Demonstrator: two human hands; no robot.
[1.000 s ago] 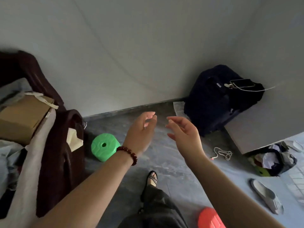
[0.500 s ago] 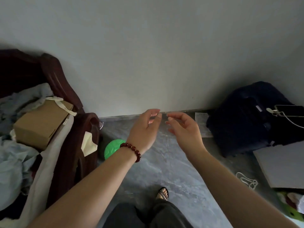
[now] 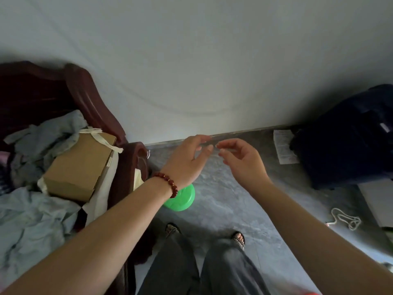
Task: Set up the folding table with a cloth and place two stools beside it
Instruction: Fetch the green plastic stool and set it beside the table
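Hovering left hand (image 3: pixel 185 161), right hand (image 3: pixel 244 161) slack, gripping nothing. Round green plastic stool (image 3: pixel 183 199) on floor (image 3: pixel 234 201) beside dark wooden bed frame (image 3: pixel 125 167), hidden partly under left wrist. Risk: fumbled grab, view blocked.

Head-level view, forward and downward

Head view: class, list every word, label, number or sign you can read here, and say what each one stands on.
Nothing in this view can be read.
Paper sheet on the floor beside the dark suitcase: rows of print, too blurred to read.
Pale tag on the dark suitcase: too small to read.
Cardboard box: no print shows on it.
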